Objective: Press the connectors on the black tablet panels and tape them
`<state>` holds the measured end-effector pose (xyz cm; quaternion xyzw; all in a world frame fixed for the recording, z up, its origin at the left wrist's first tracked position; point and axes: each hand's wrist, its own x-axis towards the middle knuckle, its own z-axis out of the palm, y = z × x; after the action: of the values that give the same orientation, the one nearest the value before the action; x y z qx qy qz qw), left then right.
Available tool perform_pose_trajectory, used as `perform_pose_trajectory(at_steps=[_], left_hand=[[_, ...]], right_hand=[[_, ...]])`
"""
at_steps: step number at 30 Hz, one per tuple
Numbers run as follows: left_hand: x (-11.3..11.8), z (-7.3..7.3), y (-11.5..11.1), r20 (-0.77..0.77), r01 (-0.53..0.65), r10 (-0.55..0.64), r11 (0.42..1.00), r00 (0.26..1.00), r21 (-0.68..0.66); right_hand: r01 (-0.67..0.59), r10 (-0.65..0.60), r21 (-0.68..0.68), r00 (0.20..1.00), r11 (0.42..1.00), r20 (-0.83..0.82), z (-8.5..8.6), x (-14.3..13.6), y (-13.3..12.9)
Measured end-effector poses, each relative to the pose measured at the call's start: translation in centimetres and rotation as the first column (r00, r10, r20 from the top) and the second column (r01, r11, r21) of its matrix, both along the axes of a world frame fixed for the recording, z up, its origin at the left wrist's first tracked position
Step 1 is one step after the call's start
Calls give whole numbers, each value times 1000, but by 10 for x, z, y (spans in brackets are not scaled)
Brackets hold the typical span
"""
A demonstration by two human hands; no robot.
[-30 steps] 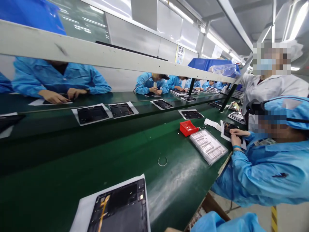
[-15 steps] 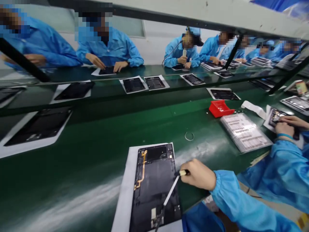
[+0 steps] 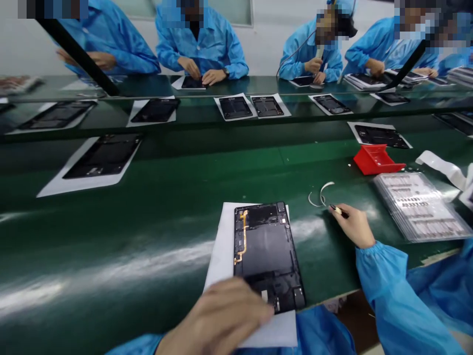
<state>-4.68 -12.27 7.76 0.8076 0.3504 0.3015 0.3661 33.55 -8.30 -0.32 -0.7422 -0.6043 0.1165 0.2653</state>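
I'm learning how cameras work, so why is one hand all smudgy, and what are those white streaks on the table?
In the head view, the left hand is smeared, probably from moving; in that same view, the right hand, holding a small tool, looks crisper, and the white streaks on the shiny green table look like glare, likely from lamps.

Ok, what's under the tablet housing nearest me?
A white sheet sticks out from under the tablet housing on the left and near sides. Anything else beneath is covered and can't be seen.
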Motion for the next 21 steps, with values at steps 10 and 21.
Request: perform_pose_trajectory(at_steps=[10, 21], left_hand=[[45, -63, 109, -53, -10, 7, 998, 999, -57], [51, -83, 113, -170, -18, 14, 1000, 985, -21]], right_hand=[[-330, 329, 98, 944, 939, 23, -5, -83, -49], [-610, 606, 41, 791, 791, 80, -16, -122, -66]])
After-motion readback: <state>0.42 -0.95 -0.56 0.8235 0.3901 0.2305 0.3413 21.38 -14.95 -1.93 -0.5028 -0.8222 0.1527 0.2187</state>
